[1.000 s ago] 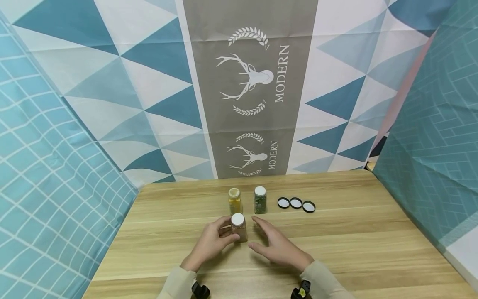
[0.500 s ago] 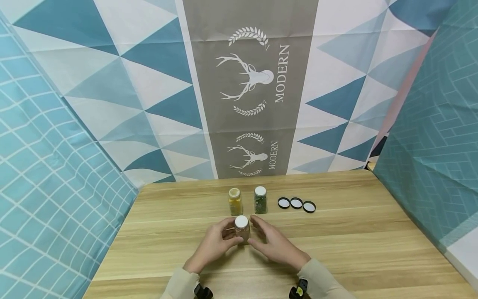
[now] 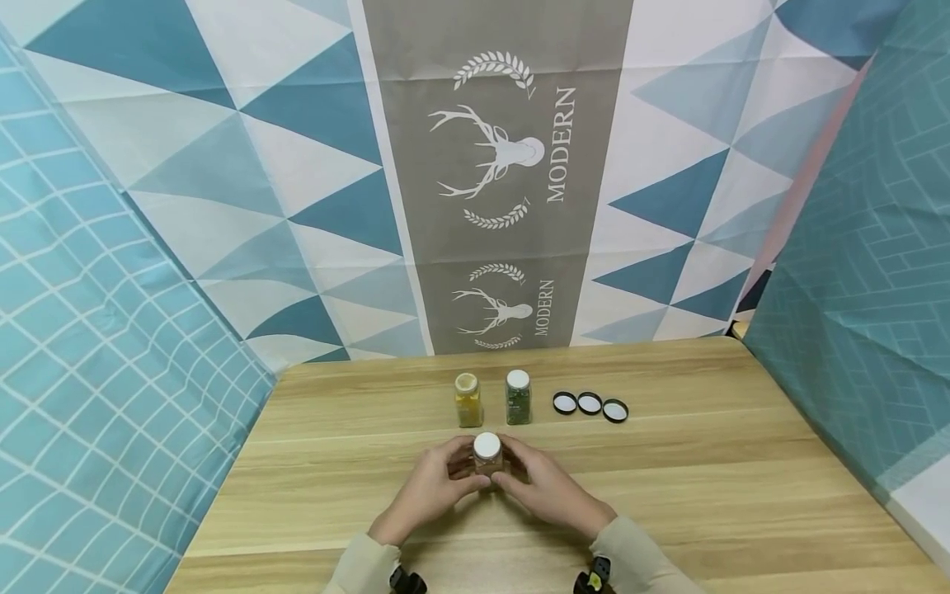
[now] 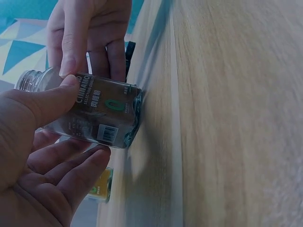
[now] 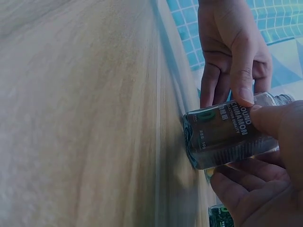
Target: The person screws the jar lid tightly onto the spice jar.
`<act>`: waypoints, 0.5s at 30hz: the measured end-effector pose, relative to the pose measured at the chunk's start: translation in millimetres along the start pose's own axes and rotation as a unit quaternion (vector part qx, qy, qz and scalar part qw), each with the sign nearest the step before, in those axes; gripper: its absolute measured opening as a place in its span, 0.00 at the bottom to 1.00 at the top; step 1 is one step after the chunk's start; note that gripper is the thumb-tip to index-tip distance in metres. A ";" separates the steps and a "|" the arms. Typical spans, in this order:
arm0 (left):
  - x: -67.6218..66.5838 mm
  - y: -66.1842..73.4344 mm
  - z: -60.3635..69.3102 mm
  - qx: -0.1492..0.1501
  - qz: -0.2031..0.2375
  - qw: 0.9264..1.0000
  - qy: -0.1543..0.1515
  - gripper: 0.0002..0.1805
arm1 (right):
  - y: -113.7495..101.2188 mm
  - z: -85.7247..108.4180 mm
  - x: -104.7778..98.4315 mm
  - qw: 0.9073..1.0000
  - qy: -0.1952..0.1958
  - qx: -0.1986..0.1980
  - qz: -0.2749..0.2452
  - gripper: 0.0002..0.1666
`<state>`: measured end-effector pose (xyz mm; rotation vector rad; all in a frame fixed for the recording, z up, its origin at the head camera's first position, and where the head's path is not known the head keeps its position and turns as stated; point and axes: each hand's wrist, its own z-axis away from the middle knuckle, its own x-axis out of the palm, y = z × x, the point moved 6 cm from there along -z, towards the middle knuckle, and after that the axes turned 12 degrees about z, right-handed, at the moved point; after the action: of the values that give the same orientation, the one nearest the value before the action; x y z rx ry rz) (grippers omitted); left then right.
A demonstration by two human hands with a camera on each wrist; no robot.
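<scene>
A glass jar of ground cinnamon (image 3: 486,464) stands upright between both hands at the near middle of the table. Its top looks white from above, and its threaded neck shows without a black lid. My left hand (image 3: 434,488) grips the jar's left side, thumb across the front label. From the right, my right hand (image 3: 551,488) holds it, its thumb meeting the left thumb. The wrist views show the cinnamon label (image 4: 106,101) and the jar's base (image 5: 189,142) at or just over the tabletop; any gap is unclear. Fingers hide the jar's back.
Behind the hands stand a yellow spice jar (image 3: 468,406) and a green herb jar (image 3: 518,402) with a white top. To their right lie three black-rimmed lids (image 3: 590,403) in a row. Patterned cloth (image 3: 497,206) hangs behind the wooden table (image 3: 705,462).
The cinnamon jar has shifted slightly right and nearer, carried with the left hand. The right hand, apart from it one second ago, now closes on its right side.
</scene>
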<state>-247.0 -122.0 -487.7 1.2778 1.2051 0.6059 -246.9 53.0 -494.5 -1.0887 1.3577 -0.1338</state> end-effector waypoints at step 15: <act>6.7 4.9 -1.3 0.004 -0.011 1.000 -0.013 0.32 | 3.2 4.1 -3.0 1.000 -0.014 0.014 -0.002 0.38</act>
<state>-244.6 -114.2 -485.2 1.2736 1.1988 0.5679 -245.9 58.9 -495.3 -1.0654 1.3251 -0.1388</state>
